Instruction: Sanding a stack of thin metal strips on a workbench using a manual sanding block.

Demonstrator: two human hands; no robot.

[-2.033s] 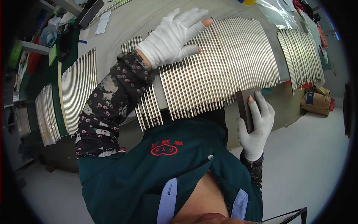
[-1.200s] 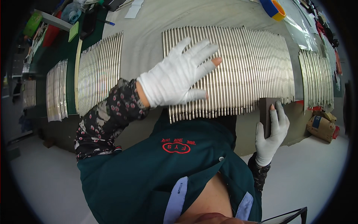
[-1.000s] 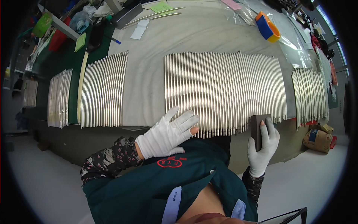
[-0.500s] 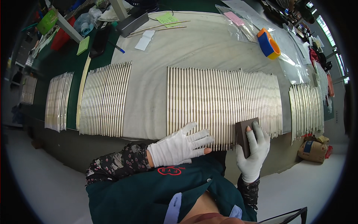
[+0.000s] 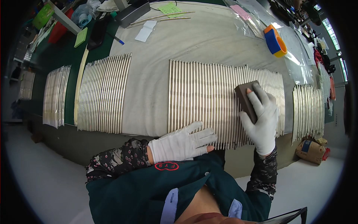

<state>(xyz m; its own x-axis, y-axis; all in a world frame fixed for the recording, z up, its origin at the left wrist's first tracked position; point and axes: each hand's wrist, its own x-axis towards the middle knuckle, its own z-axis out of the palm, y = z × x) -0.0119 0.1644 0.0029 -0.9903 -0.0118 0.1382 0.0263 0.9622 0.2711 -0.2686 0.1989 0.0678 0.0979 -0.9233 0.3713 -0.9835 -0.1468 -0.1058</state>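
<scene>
Many thin, shiny metal rods [image 5: 201, 97] lie side by side in a wide row on a pale cloth [image 5: 147, 89]. My right hand [image 5: 263, 115], in a white glove with one bare fingertip, grips a dark brown rectangular block [image 5: 247, 100]. The block rests on the right half of the row, partly hidden by my fingers. My left hand [image 5: 182, 143], gloved likewise, lies flat with its fingers spread over the near ends of the rods, and it holds nothing.
Left of the row lies another group of rods [image 5: 104, 95], then a plastic-wrapped bundle [image 5: 56, 97]. More rods [image 5: 307, 112] lie at the right edge. Farther back are an orange-and-blue tape roll [image 5: 275, 41], a folded white paper [image 5: 145, 31], loose rods and a pen [image 5: 118, 39].
My right hand has slid the block away from me along the rods, from their near ends to about mid-length. The left hand stays spread at the near ends.
</scene>
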